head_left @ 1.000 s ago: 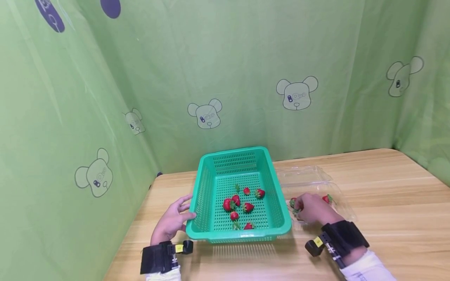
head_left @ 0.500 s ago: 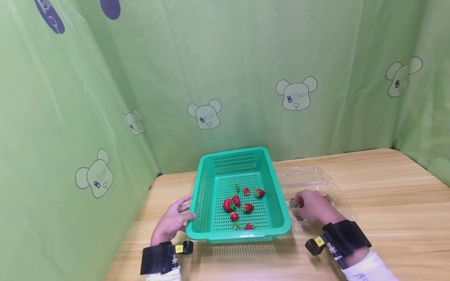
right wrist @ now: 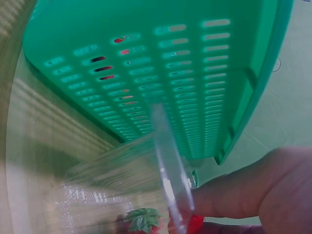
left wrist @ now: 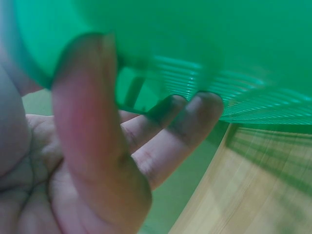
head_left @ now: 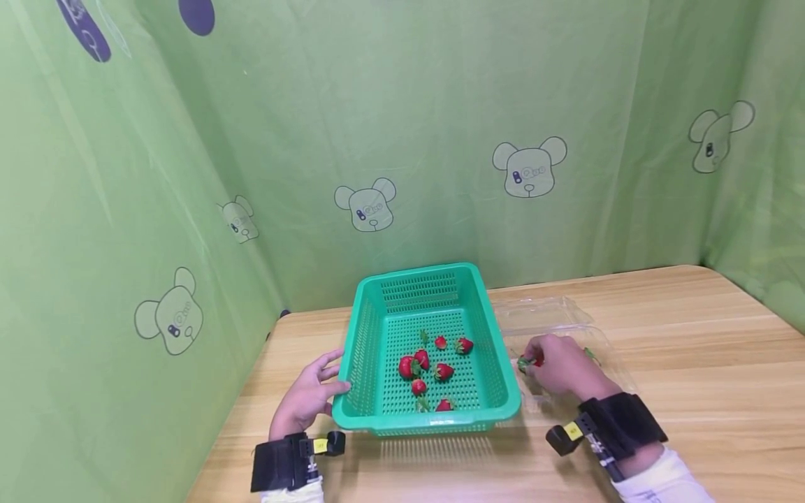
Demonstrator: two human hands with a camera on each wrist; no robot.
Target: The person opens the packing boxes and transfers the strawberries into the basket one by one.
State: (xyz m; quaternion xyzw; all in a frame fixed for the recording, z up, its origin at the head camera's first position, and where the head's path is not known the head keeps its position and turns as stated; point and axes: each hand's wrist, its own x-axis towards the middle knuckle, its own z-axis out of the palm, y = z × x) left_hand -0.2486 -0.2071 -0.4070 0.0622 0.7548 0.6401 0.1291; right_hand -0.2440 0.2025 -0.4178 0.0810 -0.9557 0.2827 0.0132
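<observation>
A green plastic basket [head_left: 358, 422] stands on the table with several strawberries [head_left: 444, 372] on its slotted floor. My left hand [head_left: 308, 397] holds its near left rim; the left wrist view has the thumb [left wrist: 97, 122] in front of the rim and fingers behind. To the right lies a clear plastic box [head_left: 613, 363]. My right hand [head_left: 560, 365] is over it, pinching a strawberry [right wrist: 196, 223] between thumb and fingers, partly hidden by them. In the right wrist view, another strawberry [right wrist: 144, 220] shows its green leaves through the box wall.
Behind the box its clear lid [head_left: 534, 312] lies folded back on the wooden table [head_left: 704, 335]. A green curtain [head_left: 440, 126] with bear prints hangs behind the table and at both sides. The basket's right side stands close against the box.
My right hand has shifted slightly up and back within the box, and red fruit now shows at its fingertips. The left hand and basket have stayed put.
</observation>
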